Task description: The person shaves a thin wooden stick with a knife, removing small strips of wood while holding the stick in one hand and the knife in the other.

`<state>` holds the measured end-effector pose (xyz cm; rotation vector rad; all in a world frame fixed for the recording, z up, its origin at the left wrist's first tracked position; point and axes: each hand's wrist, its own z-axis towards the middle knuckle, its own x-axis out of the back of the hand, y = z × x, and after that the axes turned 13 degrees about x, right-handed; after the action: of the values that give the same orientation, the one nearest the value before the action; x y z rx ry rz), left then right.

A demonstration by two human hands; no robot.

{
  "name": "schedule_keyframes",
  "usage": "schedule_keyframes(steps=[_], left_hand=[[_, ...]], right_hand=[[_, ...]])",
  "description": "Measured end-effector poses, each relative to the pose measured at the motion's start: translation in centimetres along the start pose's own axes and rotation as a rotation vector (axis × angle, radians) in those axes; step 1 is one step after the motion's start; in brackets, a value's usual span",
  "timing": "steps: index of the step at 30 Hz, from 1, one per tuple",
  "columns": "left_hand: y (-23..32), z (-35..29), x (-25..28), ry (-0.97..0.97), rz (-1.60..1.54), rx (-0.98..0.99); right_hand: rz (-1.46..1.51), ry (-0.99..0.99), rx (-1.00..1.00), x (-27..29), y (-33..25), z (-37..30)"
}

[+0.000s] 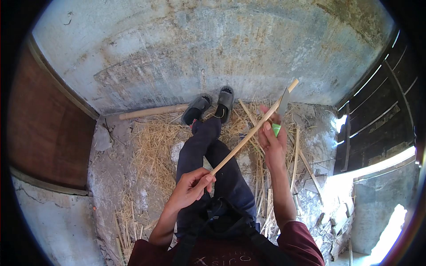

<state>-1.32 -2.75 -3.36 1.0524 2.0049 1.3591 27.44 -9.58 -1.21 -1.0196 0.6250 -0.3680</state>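
A long pale stick [239,147], perhaps bamboo, runs slantwise over my legs, its far end up and to the right. My left hand [192,188] is closed round its near end, close to my lap. In my right hand [274,148] is a knife with a bright green handle [276,129], its fingers wrapped round it. The knife's grey blade [283,104] points away from me and lies along or just beside the stick near the far end. Whether its edge touches the wood I cannot tell. Some right-hand fingers look blurred behind the stick.
Pale shavings [155,142] cover the floor around my legs, with several loose strips [296,155] to the right. A thick pole [153,111] lies along the stained wall [199,53] ahead, by my grey slippers [225,99]. A brown door panel [51,119] stands left, dark boards [377,115] right.
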Motion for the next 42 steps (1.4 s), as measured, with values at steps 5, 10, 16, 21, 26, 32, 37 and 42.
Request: schedule_keyframes(steps=[5,10,16,21,26,32,37,42], left_hand=[[1.8,-0.1,-1.1,0.164,0.039,-0.126],[2.8,0.2,-1.8,0.180,0.022,-0.118],[4.2,-0.1,-2.8,0.180,0.004,-0.126],[3.5,-0.2,-2.7,0.232,0.001,-0.196],[3.5,-0.8,-2.9,0.262,0.003,-0.250],[3.1,-1.8,-2.6,0.290,0.051,-0.301],[2.4,-2.2,-2.4,0.323,0.088,-0.330],[1.3,-2.3,-1.9,0.296,0.074,-0.263]], right_hand=[[-0.180,-0.056,0.252,0.9,-0.3,-2.4],[-0.503,-0.253,0.617,0.6,0.6,-4.9],[-0.649,-0.479,0.838,-1.6,-1.7,-5.4],[-0.680,-0.462,0.909,-2.0,-1.2,-5.6],[-0.728,-0.375,0.990,-1.6,-1.5,-4.9],[-0.752,-0.255,1.012,-0.5,-2.0,-3.4],[-0.749,-0.142,1.001,0.6,-2.1,-1.3],[-0.696,-0.230,0.957,0.0,-2.1,-2.0]])
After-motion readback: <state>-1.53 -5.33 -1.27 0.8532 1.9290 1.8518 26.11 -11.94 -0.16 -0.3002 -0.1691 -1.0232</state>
